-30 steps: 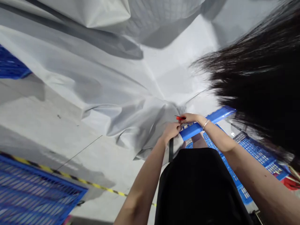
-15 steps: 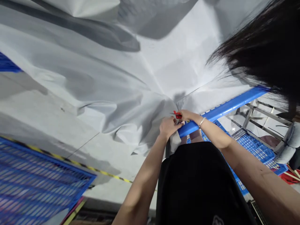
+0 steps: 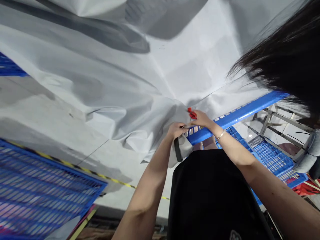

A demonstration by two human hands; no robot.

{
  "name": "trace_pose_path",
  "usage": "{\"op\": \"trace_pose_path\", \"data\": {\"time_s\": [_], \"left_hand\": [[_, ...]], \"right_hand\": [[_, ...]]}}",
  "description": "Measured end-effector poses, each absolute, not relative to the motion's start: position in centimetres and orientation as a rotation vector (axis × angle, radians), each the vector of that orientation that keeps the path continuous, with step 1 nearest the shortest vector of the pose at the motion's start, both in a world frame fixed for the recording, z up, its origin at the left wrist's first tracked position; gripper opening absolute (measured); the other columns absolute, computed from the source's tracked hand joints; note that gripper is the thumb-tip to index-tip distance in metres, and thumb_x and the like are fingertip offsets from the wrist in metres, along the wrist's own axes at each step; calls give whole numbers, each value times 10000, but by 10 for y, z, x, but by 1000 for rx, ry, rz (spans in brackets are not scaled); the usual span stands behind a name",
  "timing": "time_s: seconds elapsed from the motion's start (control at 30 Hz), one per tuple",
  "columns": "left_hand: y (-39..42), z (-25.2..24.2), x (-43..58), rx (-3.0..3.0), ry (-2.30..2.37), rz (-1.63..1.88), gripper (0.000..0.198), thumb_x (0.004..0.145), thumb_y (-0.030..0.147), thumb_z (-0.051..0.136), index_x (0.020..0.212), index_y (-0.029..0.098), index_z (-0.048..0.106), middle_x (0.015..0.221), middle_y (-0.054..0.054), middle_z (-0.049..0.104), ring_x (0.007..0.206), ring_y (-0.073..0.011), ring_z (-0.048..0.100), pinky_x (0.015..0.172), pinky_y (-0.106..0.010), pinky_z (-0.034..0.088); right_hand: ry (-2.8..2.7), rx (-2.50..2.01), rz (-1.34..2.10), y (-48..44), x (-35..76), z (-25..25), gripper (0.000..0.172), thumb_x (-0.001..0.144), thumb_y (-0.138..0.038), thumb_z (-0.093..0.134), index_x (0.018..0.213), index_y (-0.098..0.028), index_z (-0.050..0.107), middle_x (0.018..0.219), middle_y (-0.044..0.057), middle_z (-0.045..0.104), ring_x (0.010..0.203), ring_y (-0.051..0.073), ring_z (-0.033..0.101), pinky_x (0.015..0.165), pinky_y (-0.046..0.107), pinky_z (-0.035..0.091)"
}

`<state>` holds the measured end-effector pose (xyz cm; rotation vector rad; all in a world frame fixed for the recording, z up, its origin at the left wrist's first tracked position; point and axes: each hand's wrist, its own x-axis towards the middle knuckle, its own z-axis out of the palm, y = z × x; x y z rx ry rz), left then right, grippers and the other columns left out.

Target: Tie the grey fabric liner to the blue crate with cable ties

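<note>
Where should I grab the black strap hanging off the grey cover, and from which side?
Probably pinch the strap across its flat faces, on the loose length hanging just below the left hand, which grips the cover. Come from the left: the right side is crowded by the blue rail and the right hand holding the red tool.

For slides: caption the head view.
Left hand grips grey fabric sheet; right hand holds small red tool by blue metal rail.

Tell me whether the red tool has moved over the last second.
Yes. The red tool in the right hand has lifted slightly farther above the blue rail.
</note>
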<state>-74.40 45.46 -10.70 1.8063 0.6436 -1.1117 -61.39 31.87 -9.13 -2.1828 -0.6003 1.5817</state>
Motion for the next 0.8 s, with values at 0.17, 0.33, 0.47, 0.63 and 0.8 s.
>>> {"op": "trace_pose_path", "data": {"time_s": [0.17, 0.33, 0.47, 0.63, 0.8], "left_hand": [[459, -111, -745, 1764, 658, -1114, 326, 758, 405, 629, 959, 169, 729, 790, -13, 687, 746, -158, 583, 646, -239, 406], [460, -110, -742, 1764, 693, -1059, 344, 738, 433, 599, 949, 195, 730, 794, -2, 691, 771, -162, 597, 642, -226, 415], [470, -111, -735, 1718, 743, -999, 355, 678, 467, 618, 875, 198, 739, 688, 4, 646, 714, -165, 577, 594, -231, 392], [481, -111, -726, 1677, 775, -975, 316, 628, 454, 652, 786, 194, 734, 531, 22, 544, 580, -146, 508, 519, -239, 341], [483, -102, -724, 1683, 779, -943, 252, 641, 389, 633, 752, 183, 727, 512, 35, 533, 547, -123, 489, 492, -218, 321]], "right_hand": [[-189, -2070, 1502, 297, -625, -41, 442, 1002, -341, 223, 1112, -139, 601, 1034, 75, 636, 951, 152, 576, 815, 227, 434], [-303, -2205, 1876, 296, -640, -17, 312, 939, -379, 450, 1049, -165, 649, 1008, 65, 673, 950, 189, 610, 792, 245, 445], [-422, -2506, 1907, 313, -641, -18, 379, 908, -424, 472, 1167, -192, 622, 1120, 117, 669, 1049, 267, 619, 815, 315, 467], [-394, -2522, 1901, 323, -641, -32, 451, 930, -519, 403, 1127, -202, 657, 1141, 116, 673, 1073, 261, 616, 818, 305, 461], [-265, -2307, 1917, 326, -642, -47, 496, 955, -498, 374, 896, -141, 715, 879, 83, 698, 815, 181, 628, 694, 241, 411]]}}
